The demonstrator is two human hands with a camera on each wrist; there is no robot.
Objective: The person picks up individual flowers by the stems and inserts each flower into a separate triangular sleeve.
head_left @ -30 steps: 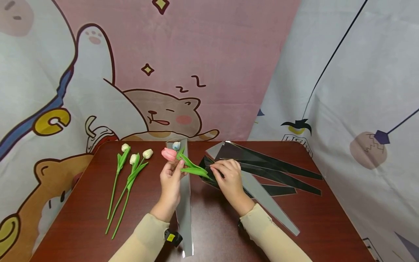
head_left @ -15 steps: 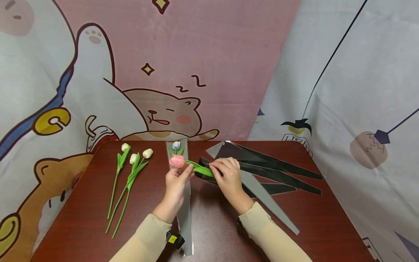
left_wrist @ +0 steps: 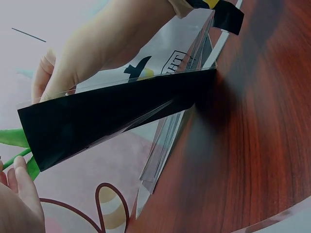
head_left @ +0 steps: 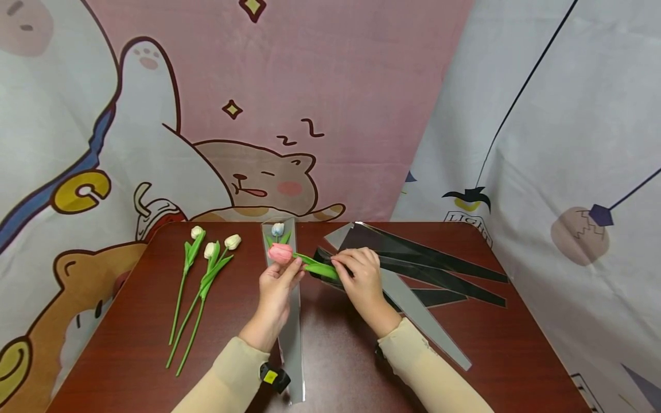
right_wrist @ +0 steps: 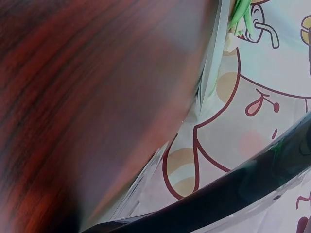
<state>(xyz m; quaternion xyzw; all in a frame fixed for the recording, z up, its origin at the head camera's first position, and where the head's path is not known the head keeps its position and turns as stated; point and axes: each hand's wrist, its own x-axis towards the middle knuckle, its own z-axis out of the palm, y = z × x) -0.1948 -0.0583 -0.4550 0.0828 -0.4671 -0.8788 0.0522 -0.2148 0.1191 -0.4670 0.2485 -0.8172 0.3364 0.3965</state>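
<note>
Where the desk (head_left: 341, 367) fills the lower frame, a black flower sleeve (left_wrist: 107, 114) slants near centre, fingers of the right hand (head_left: 362, 282) pinching its mouth, seemingly to open it; fingers of the left hand (head_left: 273, 295) grip a pink tulip (head_left: 280, 253), leaves (head_left: 321, 270) at that mouth, likely to steer.

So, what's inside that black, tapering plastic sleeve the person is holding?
A thin green stem and green leaves, belonging to the pink tulip, enter the wide end of the black plastic sleeve. Its opaque side covers the rest; the stem's lower end is hidden.
</note>
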